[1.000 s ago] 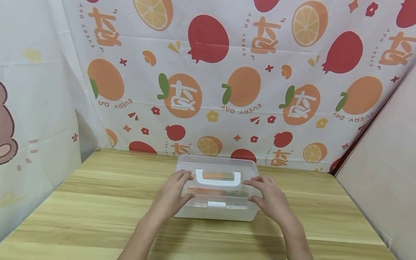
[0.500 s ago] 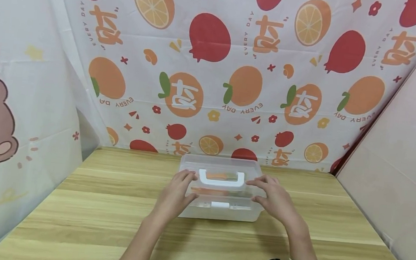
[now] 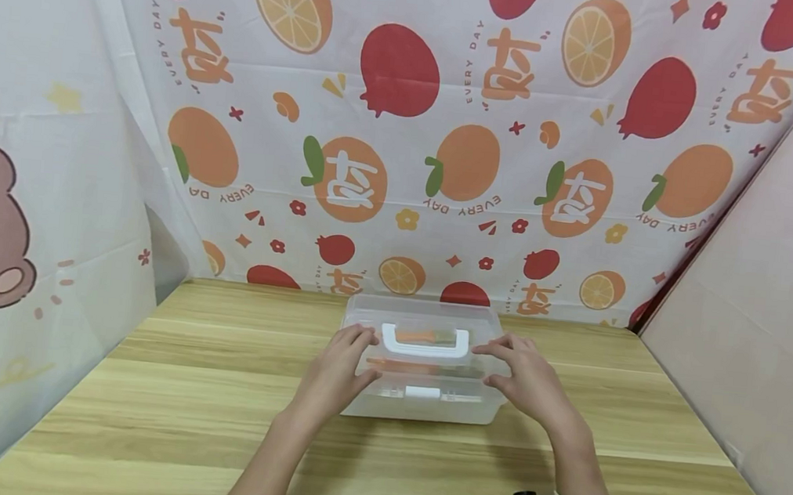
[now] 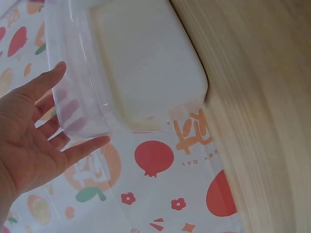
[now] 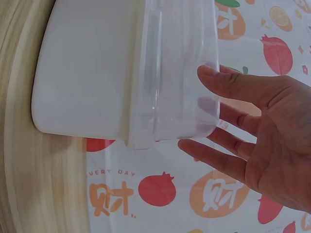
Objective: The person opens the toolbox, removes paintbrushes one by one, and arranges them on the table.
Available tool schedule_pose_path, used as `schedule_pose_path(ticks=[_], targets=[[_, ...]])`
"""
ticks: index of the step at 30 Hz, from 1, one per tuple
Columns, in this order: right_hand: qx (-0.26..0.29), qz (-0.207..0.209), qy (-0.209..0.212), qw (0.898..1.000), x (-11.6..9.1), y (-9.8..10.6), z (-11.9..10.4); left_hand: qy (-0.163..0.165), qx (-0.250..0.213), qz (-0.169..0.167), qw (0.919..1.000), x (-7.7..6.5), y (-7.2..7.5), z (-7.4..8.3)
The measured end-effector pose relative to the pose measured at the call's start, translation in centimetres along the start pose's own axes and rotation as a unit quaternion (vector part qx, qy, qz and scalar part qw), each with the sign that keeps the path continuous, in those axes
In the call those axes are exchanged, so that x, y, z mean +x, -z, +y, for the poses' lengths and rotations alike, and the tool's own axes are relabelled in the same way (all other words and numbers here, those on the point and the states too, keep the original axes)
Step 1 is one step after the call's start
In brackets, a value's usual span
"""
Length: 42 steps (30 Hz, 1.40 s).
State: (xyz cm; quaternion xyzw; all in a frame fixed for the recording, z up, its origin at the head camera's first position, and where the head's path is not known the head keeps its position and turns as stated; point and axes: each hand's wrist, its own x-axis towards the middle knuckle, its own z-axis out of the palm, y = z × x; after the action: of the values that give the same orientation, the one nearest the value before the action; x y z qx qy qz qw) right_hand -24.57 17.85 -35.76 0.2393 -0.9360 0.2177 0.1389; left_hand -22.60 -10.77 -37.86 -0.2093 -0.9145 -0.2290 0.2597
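Note:
A translucent plastic storage box [image 3: 418,408] stands on the table with its lid [image 3: 427,307] down. On the lid are a white carry handle [image 3: 424,350] and a white front latch [image 3: 422,392]. My left hand [image 3: 338,368] rests at the lid's left end, thumb toward the front, fingers extended. At the right end my right hand [image 3: 526,378] touches it the same way. In the left wrist view the fingertips [image 4: 73,108] show through the clear lid. The right fingertips [image 5: 208,104] likewise show through it. Blurry orange and grey-green shapes are visible through the lid.
The box sits near the back edge of a wood-grain table [image 3: 227,406]. Behind it hangs a fruit-printed cloth [image 3: 404,162], close to the lid. Pale cloth walls, a left one [image 3: 89,197] and a right one [image 3: 760,295], flank the table.
The box has shifted slightly to the right, both hands moving along with it. The hands keep the same placement on the lid, which stays down.

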Motion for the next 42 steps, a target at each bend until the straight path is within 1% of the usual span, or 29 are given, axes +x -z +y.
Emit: schedule_pose_path(ticks=[6, 15, 27, 35, 42], targets=[[0.002, -0.003, -0.001, 1.0, -0.2, 0.3, -0.2, -0.001, 0.003, -0.001, 1.0, 0.0, 0.1, 0.2], [0.006, -0.011, -0.016, 1.0, -0.4, 0.6, -0.5, 0.006, 0.009, -0.016, 0.9998, 0.0, 0.3, 0.6], [0.003, -0.021, -0.033, 0.999, -0.4, 0.8, -0.6, -0.004, 0.016, -0.017, 0.9997, 0.0, 0.6, 0.8], [0.008, -0.028, -0.03, 0.999, -0.8, 1.2, -0.7, 0.0, 0.019, -0.028, 0.9994, -0.2, 0.8, 1.4], [0.009, -0.039, -0.042, 0.998, -1.1, 1.5, -0.9, -0.007, 0.022, -0.029, 0.9993, -0.5, 1.0, 1.9]])
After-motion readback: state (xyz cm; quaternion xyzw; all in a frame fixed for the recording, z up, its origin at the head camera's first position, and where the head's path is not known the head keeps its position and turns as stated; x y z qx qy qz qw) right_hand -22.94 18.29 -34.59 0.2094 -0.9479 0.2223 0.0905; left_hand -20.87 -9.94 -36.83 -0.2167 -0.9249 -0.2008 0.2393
